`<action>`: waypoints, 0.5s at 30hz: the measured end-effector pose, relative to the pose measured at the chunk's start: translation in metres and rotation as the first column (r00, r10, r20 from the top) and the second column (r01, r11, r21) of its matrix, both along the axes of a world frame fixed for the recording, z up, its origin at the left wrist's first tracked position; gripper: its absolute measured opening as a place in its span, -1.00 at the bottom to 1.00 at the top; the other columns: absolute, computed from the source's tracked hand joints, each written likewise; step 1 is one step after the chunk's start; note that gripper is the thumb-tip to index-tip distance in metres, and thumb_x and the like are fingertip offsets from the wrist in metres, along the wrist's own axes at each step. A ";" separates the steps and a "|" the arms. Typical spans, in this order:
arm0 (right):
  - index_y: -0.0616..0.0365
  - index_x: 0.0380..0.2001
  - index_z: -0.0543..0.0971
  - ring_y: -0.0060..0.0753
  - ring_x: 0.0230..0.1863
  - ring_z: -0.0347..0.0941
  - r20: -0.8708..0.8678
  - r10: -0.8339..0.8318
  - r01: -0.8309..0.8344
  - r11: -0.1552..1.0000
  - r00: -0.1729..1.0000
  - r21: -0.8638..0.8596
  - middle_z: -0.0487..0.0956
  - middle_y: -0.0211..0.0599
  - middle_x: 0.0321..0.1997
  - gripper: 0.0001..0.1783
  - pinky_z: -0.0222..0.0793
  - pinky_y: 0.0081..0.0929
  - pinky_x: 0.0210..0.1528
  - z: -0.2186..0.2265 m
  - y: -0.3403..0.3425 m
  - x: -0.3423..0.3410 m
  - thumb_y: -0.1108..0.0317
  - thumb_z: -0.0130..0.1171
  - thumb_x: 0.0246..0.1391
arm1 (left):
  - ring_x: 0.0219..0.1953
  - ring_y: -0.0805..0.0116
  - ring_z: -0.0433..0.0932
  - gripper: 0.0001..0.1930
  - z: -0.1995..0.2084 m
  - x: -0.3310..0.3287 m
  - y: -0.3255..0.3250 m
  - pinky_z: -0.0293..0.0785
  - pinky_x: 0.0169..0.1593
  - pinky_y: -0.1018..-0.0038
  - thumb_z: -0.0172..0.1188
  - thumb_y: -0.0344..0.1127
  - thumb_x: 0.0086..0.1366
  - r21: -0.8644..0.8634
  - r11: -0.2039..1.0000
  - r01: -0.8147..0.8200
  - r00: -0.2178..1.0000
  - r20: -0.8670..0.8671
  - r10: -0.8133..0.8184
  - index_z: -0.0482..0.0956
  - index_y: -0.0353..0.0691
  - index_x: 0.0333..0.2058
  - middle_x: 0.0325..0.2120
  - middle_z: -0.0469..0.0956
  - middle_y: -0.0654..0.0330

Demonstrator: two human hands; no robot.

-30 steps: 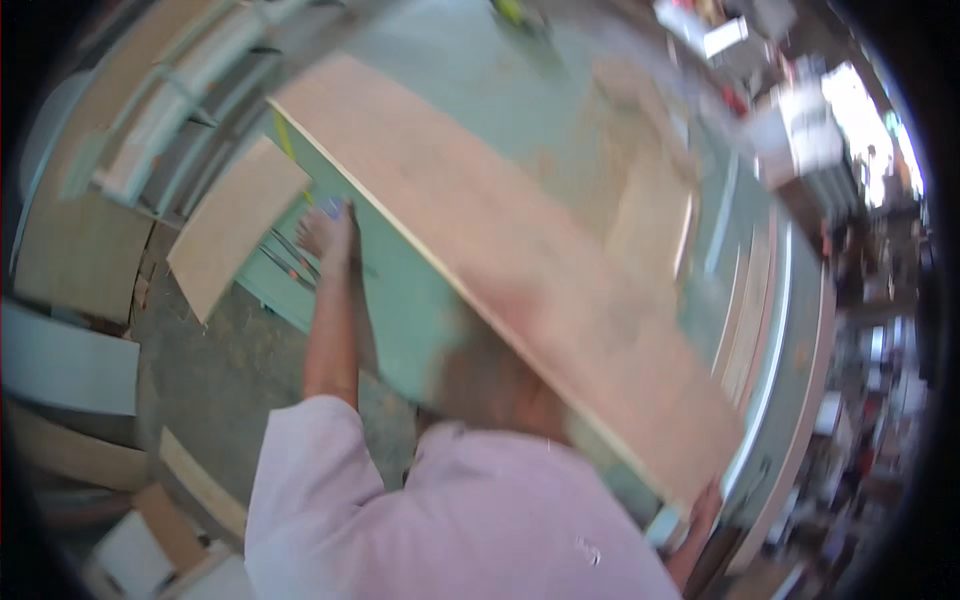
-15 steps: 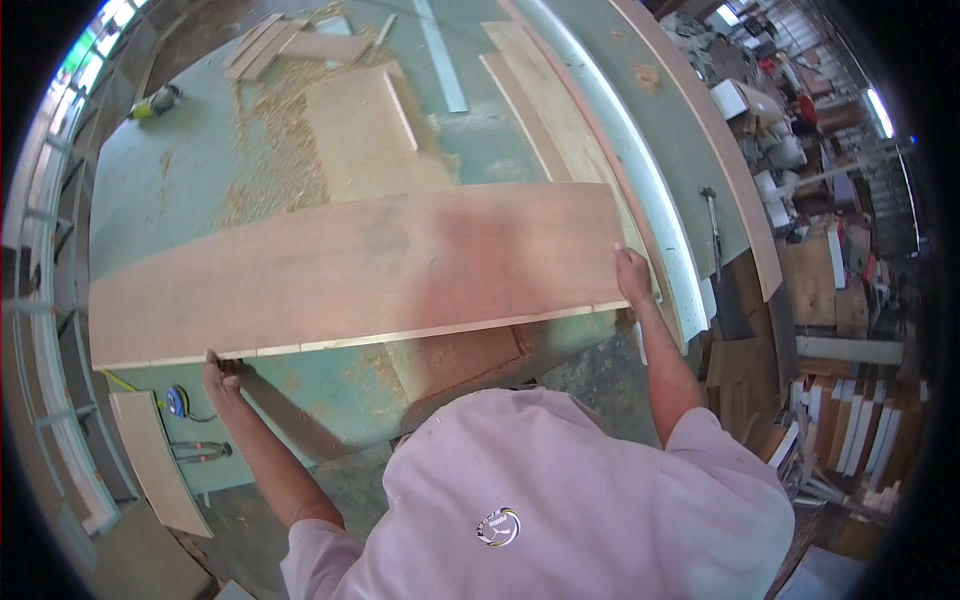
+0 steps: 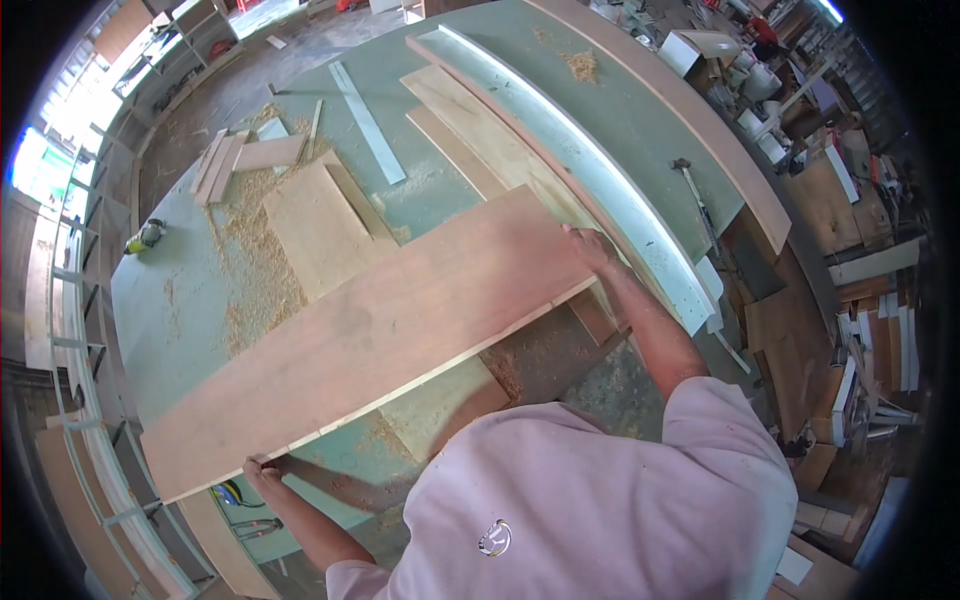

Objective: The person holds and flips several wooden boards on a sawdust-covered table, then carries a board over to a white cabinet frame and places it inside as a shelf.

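A long reddish-brown plywood board [image 3: 370, 335] lies slanted over the green workbench [image 3: 180, 300], its near edge pale. My left hand [image 3: 262, 470] grips the board's lower left edge from beneath. My right hand [image 3: 590, 248] holds the board's far right end. Both arms are stretched wide along the board, and my pink shirt fills the lower middle of the view.
Sawdust [image 3: 255, 255] and shorter plywood pieces [image 3: 320, 225] lie on the bench behind the board. A pale long strip [image 3: 610, 190] and a curved board [image 3: 700, 130] run along the right. A hammer [image 3: 690, 185] rests on the right bench. Stacked panels stand at far right.
The board has swung from a steep diagonal to lying across the bench in front of me. Both hands stayed on its ends, and the view has tilted down.
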State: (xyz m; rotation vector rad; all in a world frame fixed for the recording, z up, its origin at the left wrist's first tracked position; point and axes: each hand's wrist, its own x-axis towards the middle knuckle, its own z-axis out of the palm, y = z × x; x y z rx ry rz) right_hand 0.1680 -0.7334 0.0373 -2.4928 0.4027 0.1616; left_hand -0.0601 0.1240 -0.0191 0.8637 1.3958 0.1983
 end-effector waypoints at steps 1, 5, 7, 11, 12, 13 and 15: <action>0.20 -0.24 0.59 0.05 -0.18 0.53 -0.009 0.005 -0.005 1.000 1.000 -0.006 0.60 -0.02 -0.27 -0.52 0.38 -0.11 -0.11 0.003 -0.008 0.000 -0.05 0.07 0.15 | -0.80 0.37 0.31 -0.69 0.003 -0.002 -0.001 0.08 -0.89 0.64 -0.17 -0.06 0.34 -0.005 1.000 -0.022 1.000 0.006 0.022 0.37 -0.08 -0.49 -0.68 0.38 0.26; 0.14 0.03 0.53 0.08 0.19 0.37 -0.083 0.172 -0.180 0.978 0.982 -0.103 0.43 0.04 0.22 -0.41 0.30 -0.14 0.20 0.017 -0.046 -0.030 0.02 0.28 -0.01 | -0.86 0.49 0.20 -0.68 0.003 -0.002 -0.001 -0.11 -0.89 0.75 -0.23 -0.15 0.31 -0.002 0.999 0.036 0.998 -0.046 -0.036 0.32 -0.02 -0.63 -0.80 0.23 0.37; 0.13 0.16 0.41 -0.06 0.28 0.27 0.012 0.404 -0.390 0.891 0.915 -0.230 0.22 -0.05 0.39 -0.14 0.21 -0.24 0.32 0.018 -0.050 -0.051 0.25 0.49 -0.31 | -0.85 0.46 0.23 -0.63 -0.002 0.001 -0.001 0.00 -0.89 0.67 -0.23 -0.07 0.36 -0.007 0.999 0.037 0.995 -0.089 -0.037 0.33 -0.04 -0.60 -0.80 0.27 0.35; 0.10 0.27 0.29 -0.05 0.43 0.05 -0.050 0.355 -0.348 0.864 0.933 -0.363 0.13 -0.02 0.42 0.01 0.08 -0.24 0.42 0.026 -0.028 -0.079 0.25 0.50 -0.35 | -0.83 0.41 0.28 -0.60 -0.015 -0.012 0.009 0.14 -0.86 0.56 -0.22 -0.01 0.39 0.084 0.996 0.044 0.996 -0.085 -0.036 0.37 -0.06 -0.56 -0.77 0.34 0.31; 0.09 0.27 0.28 -0.03 0.43 0.04 -0.035 0.285 -0.280 0.903 0.958 -0.326 0.15 -0.02 0.41 0.03 0.09 -0.21 0.42 0.024 -0.029 -0.081 0.23 0.50 -0.36 | -0.80 0.39 0.32 -0.63 -0.014 -0.013 0.013 0.18 -0.85 0.55 -0.22 0.00 0.39 0.023 0.998 0.058 0.998 -0.037 -0.057 0.36 -0.04 -0.53 -0.73 0.38 0.30; 0.09 0.28 0.27 -0.01 0.44 0.04 -0.023 0.214 -0.211 0.935 0.977 -0.285 0.17 -0.02 0.40 0.05 0.10 -0.19 0.41 0.021 -0.030 -0.082 0.21 0.50 -0.38 | -0.77 0.37 0.36 -0.65 -0.013 -0.014 0.018 0.22 -0.83 0.55 -0.22 0.00 0.38 -0.036 0.997 0.073 0.997 0.012 -0.073 0.36 -0.02 -0.49 -0.69 0.41 0.30; 0.08 0.27 0.27 0.01 0.39 0.13 -0.041 0.211 -0.214 0.934 0.977 -0.286 0.23 0.00 0.36 0.02 0.16 -0.18 0.37 0.021 -0.024 -0.079 0.22 0.47 -0.36 | -0.76 0.35 0.38 -0.65 -0.016 -0.014 0.016 0.26 -0.82 0.52 -0.23 -0.01 0.39 -0.010 1.000 0.030 1.000 0.006 -0.030 0.36 -0.03 -0.48 -0.69 0.42 0.29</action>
